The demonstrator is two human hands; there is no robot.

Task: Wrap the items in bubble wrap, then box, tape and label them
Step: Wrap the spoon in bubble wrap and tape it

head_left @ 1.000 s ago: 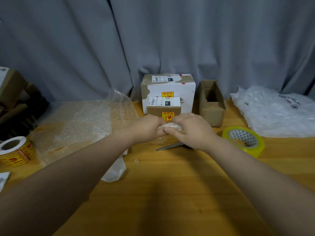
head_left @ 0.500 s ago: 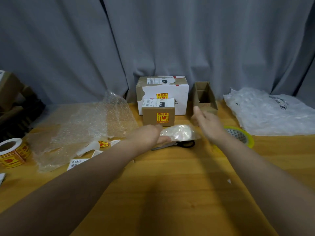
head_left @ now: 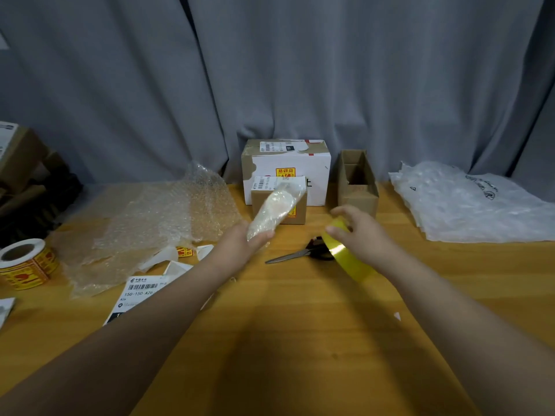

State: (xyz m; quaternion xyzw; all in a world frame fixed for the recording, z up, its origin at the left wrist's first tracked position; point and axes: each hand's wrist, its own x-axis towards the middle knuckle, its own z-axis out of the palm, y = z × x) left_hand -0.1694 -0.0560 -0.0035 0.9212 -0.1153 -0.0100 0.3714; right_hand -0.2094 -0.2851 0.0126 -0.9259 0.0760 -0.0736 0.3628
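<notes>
The table (head_left: 300,340) is smooth, warm-toned wood with a faint grain. Far behind hangs matt grey cloth, a curtain (head_left: 270,70). The bubble wrap (head_left: 156,223) on the left is clear, crinkled plastic; the wrapped item (head_left: 274,210) wears the same film. The tape roll (head_left: 345,259) is glossy yellow plastic (a bright glint crosses it). The open box (head_left: 357,187) is matt brown cardboard, the scissors (head_left: 295,255) dull metal.

Changes noted:
- Left hand (head_left: 240,247): formerly pressed together with the right over the small pale item wrapped in clear bubble wrap (head_left: 274,210); now holds it alone, raised and tilted up off the table.
- Right hand (head_left: 359,232): has let go of the bundle and now grips the yellow roll of packing tape (head_left: 345,256), lifted from its earlier spot on the table.
</notes>
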